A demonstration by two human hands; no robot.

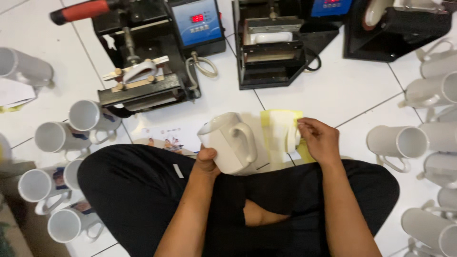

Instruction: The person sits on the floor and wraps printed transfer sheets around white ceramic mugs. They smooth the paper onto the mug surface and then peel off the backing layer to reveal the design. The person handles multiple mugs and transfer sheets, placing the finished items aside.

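Left hand (207, 161) grips one white ceramic mug (228, 142) at frame centre. Right hand (320, 139) pinches one yellow tape roll (285, 135) beside it. Three black mug presses (143, 62) line the top; five mugs (88, 115) lie lower left.

Bright, even indoor light on a white tiled floor (333, 90)

Soft overhead light casts faint shadows under the mug presses (147, 62); the white mugs (421, 143) near the right edge look slightly washed out and soft; the red displays glow; edges bend mildly.

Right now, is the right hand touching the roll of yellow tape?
Touching. The head view shows the right hand with its fingertips pinched on the roll of yellow tape, no gap between them, while the left hand grips the white mug.
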